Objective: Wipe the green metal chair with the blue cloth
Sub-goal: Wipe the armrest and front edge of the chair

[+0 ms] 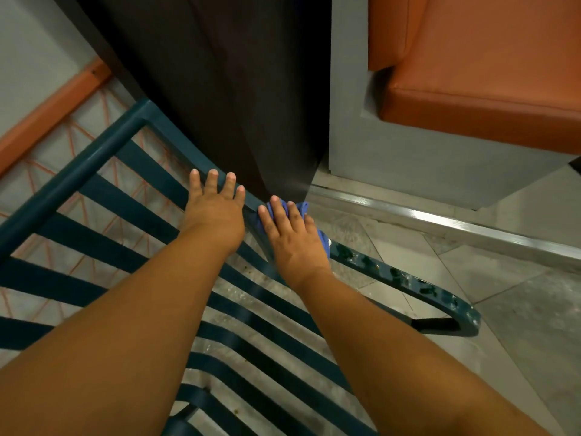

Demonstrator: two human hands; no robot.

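Note:
The green metal chair (94,228) fills the lower left, its flat slats running diagonally under both my forearms. Its right armrest curves down to the lower right and shows wet patches. My left hand (215,204) rests flat on the chair's frame rail, fingers straight and spread. Just to its right, my right hand (292,237) presses the blue cloth (301,207) onto the upper part of the armrest with straight fingers. Only the cloth's edges show around the fingers and the hand's right side.
A dark brown panel (226,89) stands right behind the chair. An orange padded seat (478,89) on a grey base sits at upper right. A metal floor strip (440,221) crosses the grey tiled floor. An orange skirting (47,121) runs along the left wall.

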